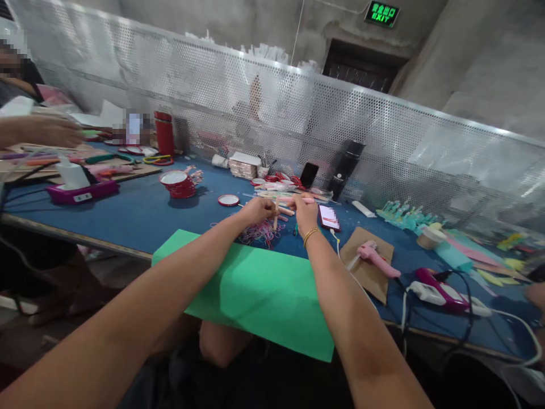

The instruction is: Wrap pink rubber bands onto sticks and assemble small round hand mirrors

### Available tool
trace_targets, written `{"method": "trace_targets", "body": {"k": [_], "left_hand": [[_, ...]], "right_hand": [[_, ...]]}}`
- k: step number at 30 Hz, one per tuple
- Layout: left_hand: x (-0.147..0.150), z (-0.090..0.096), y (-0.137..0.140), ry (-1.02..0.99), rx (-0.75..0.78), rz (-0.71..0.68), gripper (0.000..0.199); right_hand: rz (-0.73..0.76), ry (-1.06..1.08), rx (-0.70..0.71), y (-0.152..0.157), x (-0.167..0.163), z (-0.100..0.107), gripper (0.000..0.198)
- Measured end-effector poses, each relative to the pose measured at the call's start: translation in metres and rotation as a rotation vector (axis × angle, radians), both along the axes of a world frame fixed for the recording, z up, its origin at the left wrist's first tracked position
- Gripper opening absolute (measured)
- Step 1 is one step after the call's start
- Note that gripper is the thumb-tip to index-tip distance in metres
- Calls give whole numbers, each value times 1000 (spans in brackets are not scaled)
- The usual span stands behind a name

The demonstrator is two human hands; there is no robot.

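Note:
My left hand point(259, 210) is closed with its fingertips on a thin beige stick point(276, 215), which stands roughly upright. Close to its right, my right hand point(305, 209) is closed around a slim pink pen-like stick point(310, 200) lying nearly level. Below both hands spreads a tangle of pink and purple strings point(261, 232) on the blue table. More pale sticks point(286, 210) lie between the hands, partly hidden by fingers. A green sheet point(259, 289) hangs over the table edge under my forearms.
On the right lie a phone point(329, 218), a pink glue gun point(374, 255) on brown card and a purple power strip point(445, 292) with cables. Leftward are stacked red-rimmed discs point(177, 184) and a red bottle point(164, 133). A perforated metal screen point(204, 91) stands behind; another person's hand point(46, 132) is far left.

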State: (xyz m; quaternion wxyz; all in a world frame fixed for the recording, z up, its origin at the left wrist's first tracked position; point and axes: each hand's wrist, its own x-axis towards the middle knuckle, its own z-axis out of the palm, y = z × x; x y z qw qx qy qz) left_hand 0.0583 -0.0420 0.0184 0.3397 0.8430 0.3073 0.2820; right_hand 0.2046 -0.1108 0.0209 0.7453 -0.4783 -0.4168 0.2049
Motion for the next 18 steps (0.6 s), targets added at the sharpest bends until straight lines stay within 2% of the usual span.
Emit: {"method": "trace_targets", "body": {"k": [4,9,14,18], "left_hand": [[0,0,1,1,33,-5,29],[0,-3,3,7,40,-2,30],[0,-4,4,-6,27,-11,29],[0,-3,3,6,25,9,27]], "right_hand": [[-5,29,6,-1,0,0,13],[31,-33,-1,-1,-2,0,13],[-8,17,0,0,0,0,13],[-2,-31,-16,1,0,-2,14]]}}
